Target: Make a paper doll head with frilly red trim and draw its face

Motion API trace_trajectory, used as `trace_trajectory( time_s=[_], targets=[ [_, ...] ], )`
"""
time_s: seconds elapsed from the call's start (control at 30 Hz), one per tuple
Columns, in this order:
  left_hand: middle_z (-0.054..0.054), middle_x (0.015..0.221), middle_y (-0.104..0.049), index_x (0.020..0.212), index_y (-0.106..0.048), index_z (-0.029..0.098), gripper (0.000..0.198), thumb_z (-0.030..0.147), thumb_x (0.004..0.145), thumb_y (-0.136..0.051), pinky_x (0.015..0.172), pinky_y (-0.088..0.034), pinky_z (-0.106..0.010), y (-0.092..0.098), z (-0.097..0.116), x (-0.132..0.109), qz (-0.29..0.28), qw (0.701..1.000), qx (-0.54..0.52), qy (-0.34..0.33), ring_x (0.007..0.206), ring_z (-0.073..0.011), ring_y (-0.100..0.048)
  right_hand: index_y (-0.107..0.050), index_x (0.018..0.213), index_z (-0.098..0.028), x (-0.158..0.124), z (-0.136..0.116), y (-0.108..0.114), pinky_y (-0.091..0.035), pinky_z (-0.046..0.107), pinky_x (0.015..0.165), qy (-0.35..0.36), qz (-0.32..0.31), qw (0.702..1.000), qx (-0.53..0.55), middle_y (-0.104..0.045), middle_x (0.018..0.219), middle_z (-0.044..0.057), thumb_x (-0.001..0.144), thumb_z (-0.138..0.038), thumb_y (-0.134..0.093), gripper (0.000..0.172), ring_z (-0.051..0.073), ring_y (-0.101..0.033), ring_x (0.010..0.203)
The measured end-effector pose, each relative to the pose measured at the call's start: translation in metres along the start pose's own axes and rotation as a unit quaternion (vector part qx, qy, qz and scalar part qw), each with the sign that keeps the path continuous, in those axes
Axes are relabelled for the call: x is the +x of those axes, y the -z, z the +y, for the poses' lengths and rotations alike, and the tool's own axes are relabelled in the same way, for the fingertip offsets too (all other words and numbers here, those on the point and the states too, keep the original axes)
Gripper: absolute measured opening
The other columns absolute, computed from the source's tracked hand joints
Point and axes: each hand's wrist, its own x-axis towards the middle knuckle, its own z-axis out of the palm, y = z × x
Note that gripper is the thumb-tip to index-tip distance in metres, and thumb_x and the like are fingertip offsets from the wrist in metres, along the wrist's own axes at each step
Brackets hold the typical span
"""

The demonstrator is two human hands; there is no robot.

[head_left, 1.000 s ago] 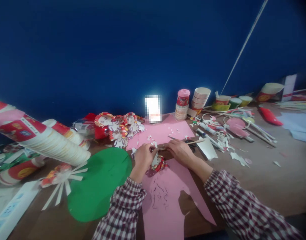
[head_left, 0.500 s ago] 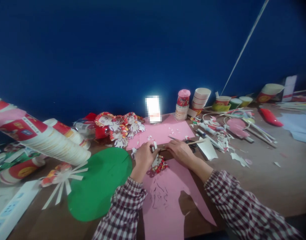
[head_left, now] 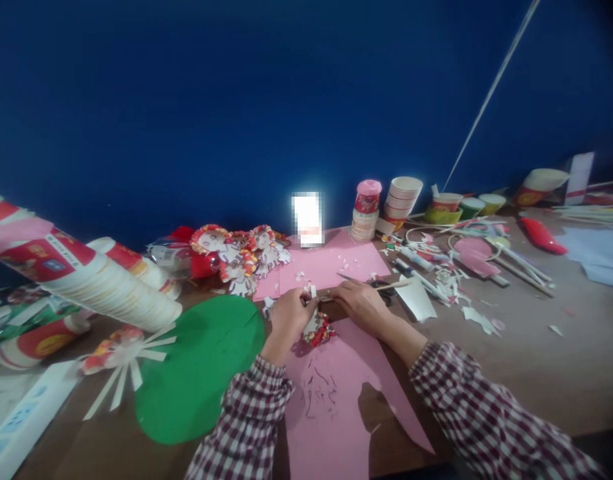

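Above the near pink paper [head_left: 326,413], both hands meet over a paper animal cutout [head_left: 313,328] edged with red and yellow curls. My left hand [head_left: 290,319] is closed in a pinch at the cutout's far end, where a small white paper piece [head_left: 313,291] sticks up by the fingertips. From the right, my right hand [head_left: 360,307] reaches in with its fingers pressed together near a thin light edge; what they grip is hidden. Scissors [head_left: 349,277] lie just beyond it. Dark pen lines mark the near pink paper, which has a cut-out edge.
Left of my hands lies a green paper shape [head_left: 201,373], beside a fringed paper cup [head_left: 129,353] and leaning stacked cups [head_left: 106,287]. Finished-looking animal cutouts [head_left: 236,257] are grouped behind. Standing cups [head_left: 403,200], paper scraps [head_left: 451,280] and a red object [head_left: 542,235] are on the right.
My left fingers have shifted slightly, and the small white paper piece has moved a little to the right. The right hand stays almost still.
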Motion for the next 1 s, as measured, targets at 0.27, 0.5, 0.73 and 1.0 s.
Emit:
trace_trajectory(
  time_s=[0.27,0.5,0.73,1.0],
  targets=[
    [-0.002,0.073,-0.068,0.079,-0.066,0.021,0.02,0.039,0.074,-0.061,0.056,-0.035,-0.024,-0.003,-0.007,0.001,-0.001,0.999,-0.035,-0.017,0.068,-0.0169,-0.061,-0.064,0.093,-0.018,0.0,0.002,-0.004,-0.043,0.029,0.079,-0.004,0.016,1.0,0.002,-0.061,0.084,0.005,0.09,-0.02,-0.047,0.017,0.018,-0.055,0.085],
    [-0.001,0.07,-0.064,0.074,-0.062,0.016,0.014,0.03,0.075,-0.06,0.061,-0.042,-0.021,-0.011,-0.016,0.008,0.072,0.978,-0.174,-0.086,0.065,-0.0124,-0.058,-0.064,0.095,-0.019,-0.001,0.002,-0.005,-0.043,0.028,0.078,-0.005,0.021,1.0,0.003,-0.061,0.085,0.005,0.091,-0.021,-0.047,0.018,0.018,-0.055,0.084],
    [0.0,0.069,-0.061,0.088,-0.056,0.014,0.018,0.023,0.073,-0.059,0.061,-0.045,-0.02,-0.016,-0.018,0.01,0.057,0.947,-0.304,-0.084,0.063,-0.0105,-0.058,-0.065,0.097,-0.019,0.0,0.0,-0.001,-0.042,0.027,0.077,-0.005,0.013,1.0,0.006,-0.062,0.085,0.006,0.092,-0.021,-0.045,0.021,0.017,-0.055,0.083],
    [0.005,0.058,-0.053,0.092,-0.06,0.014,0.028,0.033,0.071,-0.062,0.045,-0.037,-0.017,-0.019,-0.021,0.014,0.059,0.904,-0.421,-0.045,0.046,-0.0066,-0.047,-0.064,0.094,-0.019,-0.001,0.001,-0.002,-0.042,0.028,0.076,-0.006,0.055,0.998,0.017,-0.062,0.083,0.006,0.091,-0.021,-0.046,0.018,0.017,-0.054,0.081]
  ],
)
